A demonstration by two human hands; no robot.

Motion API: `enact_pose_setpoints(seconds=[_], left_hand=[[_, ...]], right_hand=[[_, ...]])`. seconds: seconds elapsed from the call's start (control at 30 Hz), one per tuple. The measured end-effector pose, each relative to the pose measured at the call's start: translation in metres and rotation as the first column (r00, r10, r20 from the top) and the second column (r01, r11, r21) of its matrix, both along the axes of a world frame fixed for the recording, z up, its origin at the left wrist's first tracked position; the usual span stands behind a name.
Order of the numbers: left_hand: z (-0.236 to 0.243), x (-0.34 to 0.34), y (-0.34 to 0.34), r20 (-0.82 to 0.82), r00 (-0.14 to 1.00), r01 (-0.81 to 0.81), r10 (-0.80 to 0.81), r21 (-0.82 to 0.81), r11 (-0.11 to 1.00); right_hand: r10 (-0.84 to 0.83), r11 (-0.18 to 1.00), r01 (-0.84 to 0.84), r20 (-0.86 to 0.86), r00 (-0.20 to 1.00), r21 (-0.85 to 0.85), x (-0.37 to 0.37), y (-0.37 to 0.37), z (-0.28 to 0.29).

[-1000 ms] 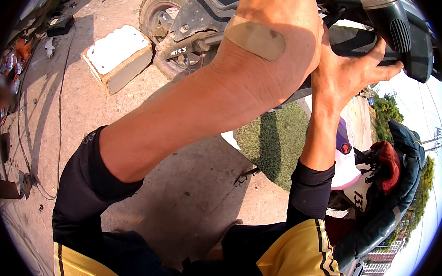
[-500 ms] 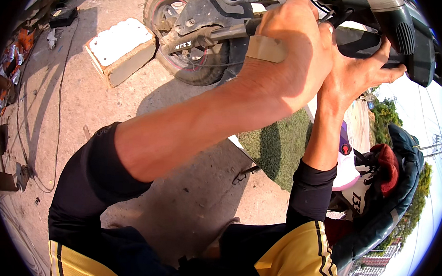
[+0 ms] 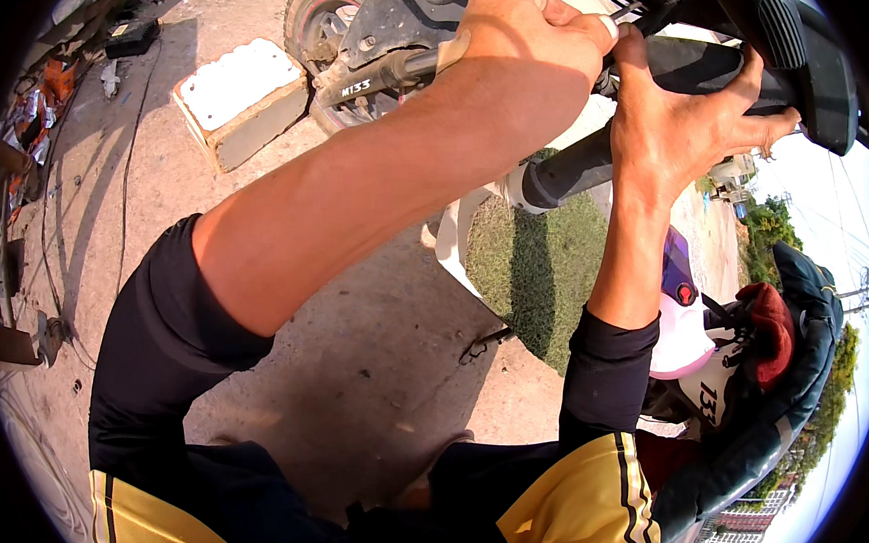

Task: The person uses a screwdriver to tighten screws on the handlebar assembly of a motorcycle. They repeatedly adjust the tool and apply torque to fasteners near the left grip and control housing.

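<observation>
Though grasp unclear, left fingers (image 3: pixel 595 30) clenched, right fingers (image 3: pixel 746 83) splayed against black scooter (image 3: pixel 696 69).

Black undersleeves (image 3: pixel 179 307), yellow black-striped sleeves (image 3: pixel 575 505)

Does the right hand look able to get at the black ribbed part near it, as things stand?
Probably yes: the right hand is spread close below the black ribbed part, and nothing visible blocks the gap between them.
</observation>
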State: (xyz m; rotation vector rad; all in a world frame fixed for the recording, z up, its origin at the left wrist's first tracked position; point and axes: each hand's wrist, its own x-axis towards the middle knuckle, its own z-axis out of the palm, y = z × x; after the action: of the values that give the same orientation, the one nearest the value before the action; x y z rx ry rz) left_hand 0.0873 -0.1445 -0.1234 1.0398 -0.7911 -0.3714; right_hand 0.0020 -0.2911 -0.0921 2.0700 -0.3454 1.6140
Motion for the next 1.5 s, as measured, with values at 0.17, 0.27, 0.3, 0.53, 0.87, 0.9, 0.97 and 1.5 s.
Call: enact_pose_setpoints(seconds=[0.17, 0.27, 0.3, 0.53, 0.87, 0.9, 0.97, 1.5], left_hand=[[-0.023, 0.015, -0.009, 0.335, 0.936, -0.054, 0.107, -0.163, 0.985], [-0.020, 0.025, -0.008, 0.606, 0.724, -0.327, 0.328, -0.117, 0.938], [-0.018, 0.023, -0.006, 0.665, 0.658, -0.385, 0.354, -0.108, 0.917], [-0.009, 0.032, -0.015, 0.483, 0.843, -0.319, 0.238, 0.091, 0.943], [-0.010, 0.017, 0.035, 0.511, 0.853, -0.316, 0.102, 0.352, 0.881], [-0.009, 0.003, 0.033, 0.584, 0.809, -0.319, 0.073, 0.332, 0.888], [-0.003, -0.027, 0.034, 0.766, 0.642, -0.394, 0.041, 0.284, 0.874], [0.031, 0.006, -0.050, -0.509, 0.843, 0.107, -0.171, -0.153, 0.982]], right_hand=[[-0.003, 1.000, 0.003, -0.002, 1.000, 0.030, -0.002, 0.006, 0.000], [0.018, 1.000, -0.017, -0.013, 1.000, 0.018, -0.007, 0.002, -0.001], [0.006, 1.000, -0.006, -0.042, 0.999, -0.006, -0.013, 0.003, -0.003], [0.194, 0.979, -0.197, -0.053, 0.979, -0.048, -0.034, 0.027, 0.003], [0.751, -0.014, -0.387, 0.265, 0.605, 0.922, -0.037, 0.043, -0.019], [0.777, -0.101, -0.405, 0.326, 0.538, 0.909, -0.036, 0.044, -0.029], [0.761, -0.339, -0.431, 0.513, 0.397, 0.837, -0.033, 0.048, -0.040], [0.542, -0.595, -0.262, 0.620, 0.566, 0.760, -0.083, 0.021, 0.010]])
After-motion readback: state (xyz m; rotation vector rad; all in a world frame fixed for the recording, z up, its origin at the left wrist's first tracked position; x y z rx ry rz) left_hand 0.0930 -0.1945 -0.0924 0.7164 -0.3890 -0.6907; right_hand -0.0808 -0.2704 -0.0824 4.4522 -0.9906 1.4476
